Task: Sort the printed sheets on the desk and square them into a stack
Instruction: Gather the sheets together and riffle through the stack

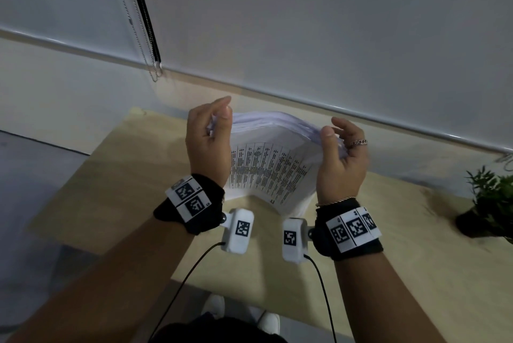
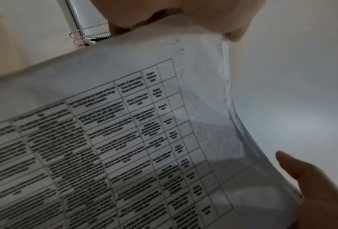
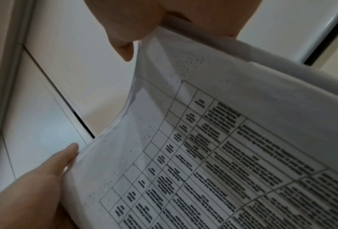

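Observation:
A stack of printed sheets [image 1: 272,165] stands on edge above the light wooden desk [image 1: 116,181], bowed toward me, with a printed table on its front page. My left hand [image 1: 219,120] grips its left edge and my right hand [image 1: 336,131] grips its right edge, thumbs in front and fingers curled behind. The left wrist view shows the front sheet [image 2: 125,124] close up with uneven page edges on its right. In the right wrist view the same sheet [image 3: 223,139] has loose edges fanned at its left. Whether the stack's lower edge touches the desk is unclear.
A potted green plant [image 1: 491,204] stands at the desk's right end. Behind the desk, a lowered white roller blind [image 1: 333,23] has a bead chain [image 1: 138,23] hanging at its left. My white shoes [image 1: 266,317] show below the desk's near edge.

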A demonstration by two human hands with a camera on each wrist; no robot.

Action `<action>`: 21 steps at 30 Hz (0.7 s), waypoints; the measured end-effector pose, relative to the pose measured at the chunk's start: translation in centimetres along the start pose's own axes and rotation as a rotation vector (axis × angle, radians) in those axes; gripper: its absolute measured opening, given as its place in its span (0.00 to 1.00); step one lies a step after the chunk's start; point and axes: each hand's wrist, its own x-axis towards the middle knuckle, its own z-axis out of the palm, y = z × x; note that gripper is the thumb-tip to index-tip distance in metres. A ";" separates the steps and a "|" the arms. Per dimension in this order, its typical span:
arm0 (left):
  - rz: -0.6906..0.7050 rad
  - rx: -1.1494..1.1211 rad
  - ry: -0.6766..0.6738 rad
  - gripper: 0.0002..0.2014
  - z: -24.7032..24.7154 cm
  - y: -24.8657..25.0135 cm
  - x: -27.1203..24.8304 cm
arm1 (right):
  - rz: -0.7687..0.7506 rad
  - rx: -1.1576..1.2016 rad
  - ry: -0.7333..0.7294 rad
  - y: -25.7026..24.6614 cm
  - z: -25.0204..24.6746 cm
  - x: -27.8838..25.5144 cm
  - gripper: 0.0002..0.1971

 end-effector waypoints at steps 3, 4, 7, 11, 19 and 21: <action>-0.008 0.031 0.029 0.07 0.1 0.0 0.6 | -0.005 -0.013 0.026 0.3 0.0 -0.1 0.08; -0.014 0.031 0.043 0.07 0.0 0.0 0.7 | -0.003 -0.006 0.051 0.4 0.0 -0.2 0.08; -0.019 0.025 0.029 0.06 0.1 -0.1 0.8 | -0.025 -0.005 0.059 0.4 0.1 -0.3 0.07; -0.015 0.006 -0.018 0.08 0.1 -0.1 0.6 | -0.003 0.000 0.051 0.9 0.2 -0.4 0.10; -0.085 -0.071 -0.382 0.36 -1.8 -1.3 1.2 | 0.095 -0.023 -0.152 2.4 -1.3 -0.6 0.39; -0.141 -0.035 -0.394 0.31 -2.3 -1.5 1.5 | 0.111 -0.051 -0.188 2.7 -1.5 -0.2 0.23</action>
